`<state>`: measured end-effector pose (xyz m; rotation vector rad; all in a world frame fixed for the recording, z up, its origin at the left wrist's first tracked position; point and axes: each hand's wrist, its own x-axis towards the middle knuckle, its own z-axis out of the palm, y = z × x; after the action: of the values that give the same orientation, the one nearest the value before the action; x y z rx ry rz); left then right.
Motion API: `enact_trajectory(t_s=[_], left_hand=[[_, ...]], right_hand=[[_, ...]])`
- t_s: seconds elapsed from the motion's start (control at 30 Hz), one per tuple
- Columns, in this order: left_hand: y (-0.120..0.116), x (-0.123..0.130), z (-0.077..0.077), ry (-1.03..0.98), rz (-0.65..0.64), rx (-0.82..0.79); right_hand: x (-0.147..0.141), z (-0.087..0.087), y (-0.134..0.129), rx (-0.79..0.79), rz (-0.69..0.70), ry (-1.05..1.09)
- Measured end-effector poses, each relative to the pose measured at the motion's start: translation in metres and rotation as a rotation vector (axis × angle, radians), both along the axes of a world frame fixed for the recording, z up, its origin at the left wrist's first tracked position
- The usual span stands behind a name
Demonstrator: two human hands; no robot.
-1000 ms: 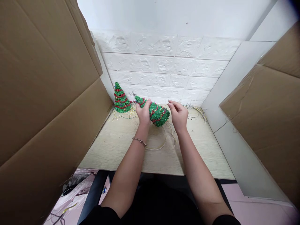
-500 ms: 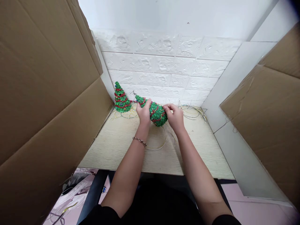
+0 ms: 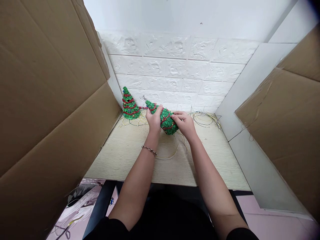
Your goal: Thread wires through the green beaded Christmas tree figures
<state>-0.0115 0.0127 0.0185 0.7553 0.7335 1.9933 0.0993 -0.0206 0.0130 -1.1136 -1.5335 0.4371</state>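
Note:
A small green beaded Christmas tree (image 3: 169, 124) with red garlands lies tilted, its tip pointing up and left and its wide base down and right. My left hand (image 3: 154, 119) is wrapped round its upper middle, thumb on top. At the base end, the fingers of my right hand (image 3: 184, 124) are pinched together against the beads; whatever is between them is too small to make out. Thin pale wires (image 3: 185, 146) trail on the table below the base. A silver star (image 3: 143, 97) shows just beyond the tip.
A second beaded Christmas tree (image 3: 130, 107) stands upright at the back left. Loose wire coils (image 3: 205, 118) lie at the back right. Cardboard panels (image 3: 50, 100) flank the wooden table (image 3: 120, 156), with a white brick-pattern wall (image 3: 175, 68) behind.
My right hand's fingertips have slid slightly left and up along the tree's lower side. The left hand keeps its hold, and the tree has barely shifted.

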Motion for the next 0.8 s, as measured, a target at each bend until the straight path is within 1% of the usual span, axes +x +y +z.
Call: enact_trajectory(t_s=[0.1, 0.17, 0.27, 0.33, 0.43, 0.53, 0.6, 0.67, 0.73, 0.8], left_hand=[[-0.002, 0.001, 0.002, -0.004, -0.018, -0.001], [-0.003, 0.001, 0.003, 0.006, -0.055, -0.006], [-0.003, -0.001, 0.004, 0.007, -0.105, -0.013], [-0.003, -0.003, 0.005, -0.003, -0.117, -0.003], [-0.003, -0.008, 0.007, -0.027, -0.144, 0.026], [-0.006, -0.009, 0.010, -0.031, -0.200, 0.047], [-0.008, -0.009, 0.012, -0.009, -0.211, 0.068], [-0.009, -0.008, 0.013, 0.010, -0.193, 0.093], [-0.008, -0.008, 0.013, 0.018, -0.164, 0.116], [-0.005, -0.009, 0.011, 0.024, -0.124, 0.136]], right_hand=[[0.001, -0.003, 0.004, -0.016, -0.034, 0.080], [0.002, -0.006, 0.007, -0.053, -0.058, 0.096], [0.003, -0.011, 0.012, -0.143, -0.034, 0.137], [0.004, -0.014, 0.016, -0.235, 0.012, 0.262], [0.005, -0.016, 0.020, -0.396, 0.054, 0.507], [0.006, -0.016, 0.021, -0.489, 0.164, 0.690], [0.007, -0.016, 0.021, -0.489, 0.268, 0.736], [0.008, -0.016, 0.021, -0.462, 0.341, 0.712], [0.008, -0.016, 0.021, -0.430, 0.365, 0.684], [0.006, -0.015, 0.021, -0.409, 0.339, 0.706]])
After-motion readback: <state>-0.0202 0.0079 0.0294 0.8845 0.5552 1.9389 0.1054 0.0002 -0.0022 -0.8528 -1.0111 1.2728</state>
